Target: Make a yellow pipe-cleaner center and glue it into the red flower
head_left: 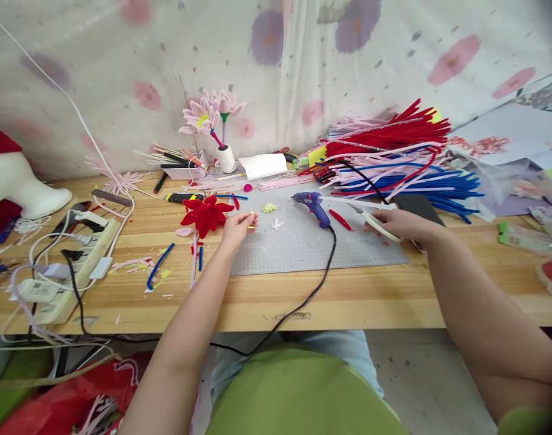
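My left hand (pixel 239 228) is closed in a pinch over the left part of the grey cutting mat (pixel 294 257). Small yellow bits show at its fingertips, probably a short piece of yellow pipe cleaner. In my right hand (pixel 393 222) are scissors (pixel 382 229) with cream handles, their blades pointing left. Between the hands, a blue-purple glue gun (pixel 312 205) lies on the mat. A small yellow fringed piece (pixel 269 208) and a white cross-shaped piece (pixel 277 224) lie near my left hand. Just left of that hand sits a red fuzzy flower (pixel 207 215).
Red, pink and blue pipe cleaners (pixel 393 157) are heaped at the back right. A white vase (pixel 225 159) holds pink flowers. The glue gun's black cord (pixel 318 287) runs over the table's front edge. A power strip (pixel 76 272) with tangled cables is at left.
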Demonstrator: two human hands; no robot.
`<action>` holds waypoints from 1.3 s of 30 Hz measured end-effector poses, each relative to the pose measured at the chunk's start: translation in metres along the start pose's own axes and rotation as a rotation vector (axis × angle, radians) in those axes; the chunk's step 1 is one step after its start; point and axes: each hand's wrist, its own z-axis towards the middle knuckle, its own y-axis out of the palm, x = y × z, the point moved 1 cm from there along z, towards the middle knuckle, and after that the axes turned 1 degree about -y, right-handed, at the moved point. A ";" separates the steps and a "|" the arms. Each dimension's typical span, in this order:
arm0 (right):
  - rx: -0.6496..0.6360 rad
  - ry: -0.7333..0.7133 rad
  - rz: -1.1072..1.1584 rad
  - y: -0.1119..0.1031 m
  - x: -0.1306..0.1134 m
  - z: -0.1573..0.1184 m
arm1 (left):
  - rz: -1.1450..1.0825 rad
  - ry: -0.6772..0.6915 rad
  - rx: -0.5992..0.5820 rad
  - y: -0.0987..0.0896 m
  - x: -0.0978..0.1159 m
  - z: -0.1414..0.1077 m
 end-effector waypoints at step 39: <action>0.621 -0.190 0.415 0.082 -0.058 0.046 | -0.196 0.275 0.361 -0.002 -0.034 0.032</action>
